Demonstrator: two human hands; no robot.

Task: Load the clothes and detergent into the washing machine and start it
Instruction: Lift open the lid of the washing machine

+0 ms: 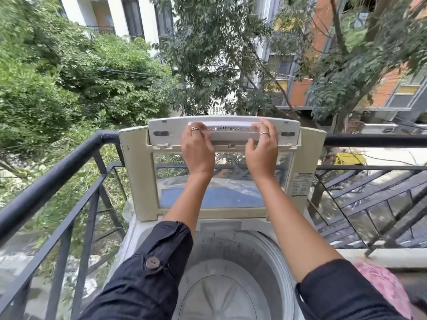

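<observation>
Washing machine lid raised upright ahead, long axis crosswise; both hands, left and right, gripping its top edge evenly, drum empty below.

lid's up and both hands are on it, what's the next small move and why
Probably let go of the lid and reach for the pink cloth at lower right. The lid stands raised and folded, the left hand and right hand rest on its top panel, and the drum below looks empty.
</observation>
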